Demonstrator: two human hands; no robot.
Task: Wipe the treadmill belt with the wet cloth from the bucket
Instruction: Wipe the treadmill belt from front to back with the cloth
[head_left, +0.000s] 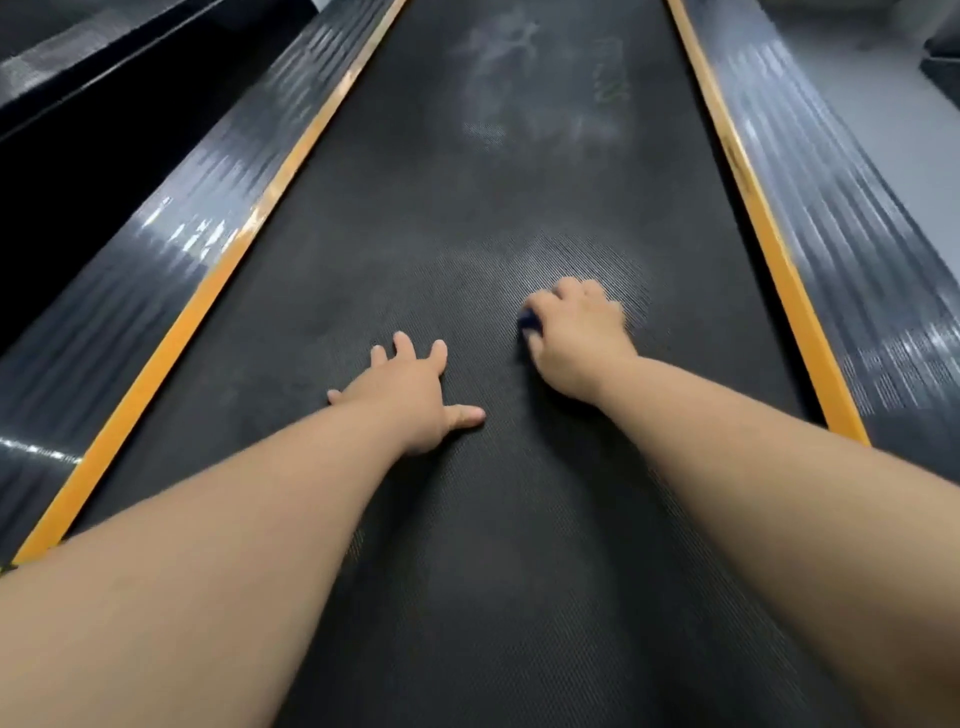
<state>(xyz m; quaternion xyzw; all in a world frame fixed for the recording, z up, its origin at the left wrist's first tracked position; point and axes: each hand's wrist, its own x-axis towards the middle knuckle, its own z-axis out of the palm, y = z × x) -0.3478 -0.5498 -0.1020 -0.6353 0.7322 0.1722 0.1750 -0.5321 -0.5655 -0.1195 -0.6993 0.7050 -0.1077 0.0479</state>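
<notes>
Treadmill belt (467, 234) fills our view, a dark ribbed surface running away from us between two orange strips (208, 296) and the glossy side rails (130, 260) beyond them. Our left hand (410, 395) lies flat on the belt with its fingers spread and straight, holding nothing. We read it as a prop for our weight.

Just beyond that hand and to its right, our right hand (576, 338) presses down on the belt with its fingers curled over a small dark blue cloth (530, 322). Only a corner of the cloth shows under the knuckles (the hand is blurred, so we cannot say how it is folded).

We judge the wiping to be under way and well short of done. Around the right hand the ribbing looks faintly lighter, which may be a damp patch, though we cannot be sure. Well beyond the left hand, pale dusty smudges (509, 62) spread across the middle of the belt, and these look unwiped. The long stretch between them and the left hand also appears to need a pass.

As for containers, the bucket is not in view, so we can say nothing of what it holds.
</notes>
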